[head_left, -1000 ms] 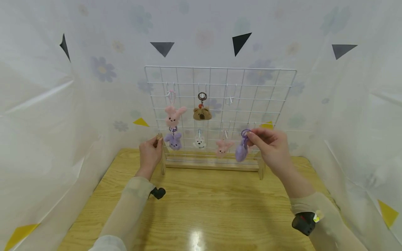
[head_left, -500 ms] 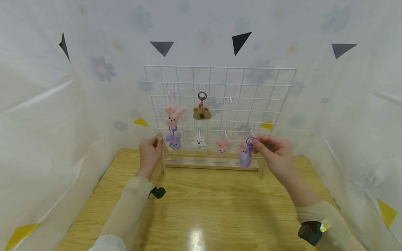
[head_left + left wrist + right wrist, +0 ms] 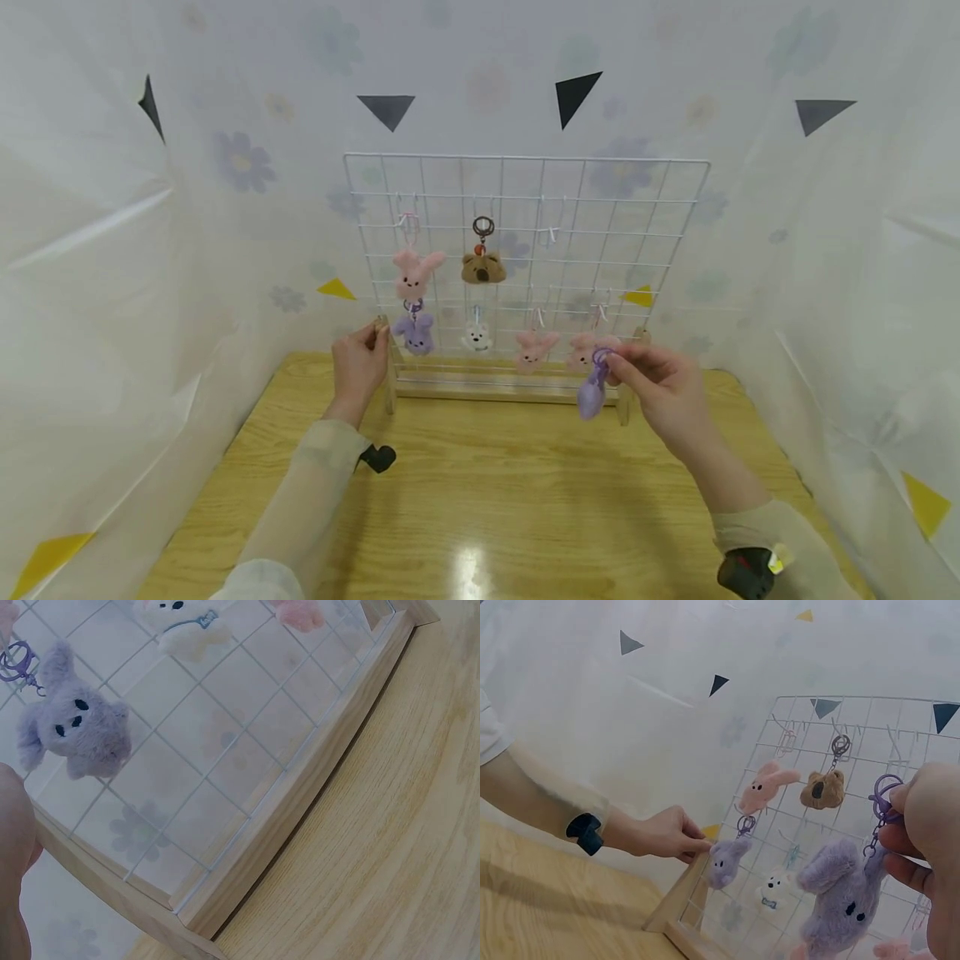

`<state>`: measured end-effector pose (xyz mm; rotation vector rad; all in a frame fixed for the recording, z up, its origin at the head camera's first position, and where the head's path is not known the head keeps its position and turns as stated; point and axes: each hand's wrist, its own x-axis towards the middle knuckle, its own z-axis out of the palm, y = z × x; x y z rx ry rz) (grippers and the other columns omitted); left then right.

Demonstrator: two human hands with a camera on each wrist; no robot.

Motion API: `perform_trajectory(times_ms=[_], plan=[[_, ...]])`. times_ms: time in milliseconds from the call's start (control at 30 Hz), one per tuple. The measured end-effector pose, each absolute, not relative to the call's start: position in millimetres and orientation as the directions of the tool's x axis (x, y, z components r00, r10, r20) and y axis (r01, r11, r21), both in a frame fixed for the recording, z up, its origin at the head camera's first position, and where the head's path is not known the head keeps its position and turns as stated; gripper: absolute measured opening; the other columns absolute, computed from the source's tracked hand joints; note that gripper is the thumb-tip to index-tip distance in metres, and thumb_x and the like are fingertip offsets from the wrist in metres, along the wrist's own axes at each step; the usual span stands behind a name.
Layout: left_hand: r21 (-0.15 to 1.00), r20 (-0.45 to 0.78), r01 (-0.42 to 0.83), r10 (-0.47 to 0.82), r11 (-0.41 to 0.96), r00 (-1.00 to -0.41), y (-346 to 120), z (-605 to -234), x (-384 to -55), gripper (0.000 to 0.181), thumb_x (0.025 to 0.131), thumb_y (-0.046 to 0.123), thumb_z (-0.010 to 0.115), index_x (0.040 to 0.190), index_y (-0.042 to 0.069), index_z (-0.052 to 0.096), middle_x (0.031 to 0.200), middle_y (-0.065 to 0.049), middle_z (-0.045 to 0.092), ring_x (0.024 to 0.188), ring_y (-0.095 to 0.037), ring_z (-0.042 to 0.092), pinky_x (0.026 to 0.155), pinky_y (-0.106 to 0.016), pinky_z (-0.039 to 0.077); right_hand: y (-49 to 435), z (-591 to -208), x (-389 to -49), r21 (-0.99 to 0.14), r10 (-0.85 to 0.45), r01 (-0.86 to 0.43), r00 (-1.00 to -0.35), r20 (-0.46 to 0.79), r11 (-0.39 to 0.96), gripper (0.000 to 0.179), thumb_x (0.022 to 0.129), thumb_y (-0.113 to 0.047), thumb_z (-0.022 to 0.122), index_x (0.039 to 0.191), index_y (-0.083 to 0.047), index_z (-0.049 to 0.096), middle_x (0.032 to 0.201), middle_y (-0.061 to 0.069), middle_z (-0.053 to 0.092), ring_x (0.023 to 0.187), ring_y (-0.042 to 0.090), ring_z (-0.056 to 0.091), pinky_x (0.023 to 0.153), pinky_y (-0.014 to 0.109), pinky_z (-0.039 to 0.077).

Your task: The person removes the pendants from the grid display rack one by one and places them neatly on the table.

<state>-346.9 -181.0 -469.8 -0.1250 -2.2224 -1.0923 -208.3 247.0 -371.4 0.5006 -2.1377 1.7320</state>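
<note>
My right hand (image 3: 663,392) pinches the purple ring of a plush keychain (image 3: 844,896), a long-eared purple animal that dangles below the fingers. It hangs in front of the lower right of a white wire grid rack (image 3: 525,157), close to a pink bunny keychain (image 3: 581,352). At the rack's left side my left hand (image 3: 360,362) grips the top of the wooden stand post (image 3: 389,387). Just right of that hand hangs another purple plush keychain (image 3: 75,720). In the right wrist view the thumb and fingers hold the purple ring (image 3: 887,796).
On the grid hang a pink bunny (image 3: 414,273), a brown bear (image 3: 483,268), a white dog (image 3: 476,337) and another pink bunny (image 3: 534,350). A bare white hook (image 3: 550,235) sits at upper right. The rack stands on a wooden table (image 3: 480,483).
My right hand has drawn the purple keychain down and slightly right, away from the lower right hook, uncovering the pink bunny there. My left hand stays on the post.
</note>
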Motion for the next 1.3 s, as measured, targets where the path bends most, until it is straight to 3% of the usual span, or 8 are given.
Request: perform_trajectory(times_ms=[433, 1000, 1300], plan=[[0.694, 0.573, 0.339, -0.203, 0.635, -0.794, -181.4, -471.1, -345.2, 0.03, 0.105, 0.015, 0.069, 0.122, -0.01, 0.073, 0.097, -0.025, 0.077, 0.076, -0.035, 0.076, 0.069, -0.05, 0.064, 252.9, -412.1, -202.2, -0.884, -0.013, -0.407, -0.91, 0.415, 0.23, 0.013, 0.101, -0.002, 0.071, 0.103, 0.011, 0.074, 0.089, 0.014, 0.077, 0.078, 0.016, 0.072, 0.071, 0.023, 0.06], [0.686, 0.584, 0.35, -0.194, 0.638, -0.788, -182.7, -474.6, -348.8, 0.027, 0.105, 0.018, 0.07, 0.115, -0.006, 0.078, 0.09, -0.021, 0.078, 0.07, -0.032, 0.074, 0.064, -0.047, 0.063, 260.4, -450.9, -198.1, -0.915, -0.009, -0.352, -0.934, 0.358, 0.197, 0.015, 0.103, 0.0, 0.068, 0.106, 0.014, 0.072, 0.096, 0.012, 0.079, 0.08, 0.014, 0.073, 0.077, 0.025, 0.062], [0.709, 0.557, 0.325, -0.215, 0.626, -0.802, -181.8, -472.2, -348.0, 0.028, 0.106, 0.02, 0.068, 0.113, -0.005, 0.079, 0.091, -0.021, 0.078, 0.071, -0.031, 0.074, 0.065, -0.047, 0.063, 268.8, -472.1, -197.2, -0.907, -0.044, -0.36, -0.932, 0.36, 0.219, 0.015, 0.105, -0.002, 0.066, 0.107, 0.011, 0.073, 0.099, 0.02, 0.076, 0.082, 0.019, 0.072, 0.076, 0.028, 0.062]])
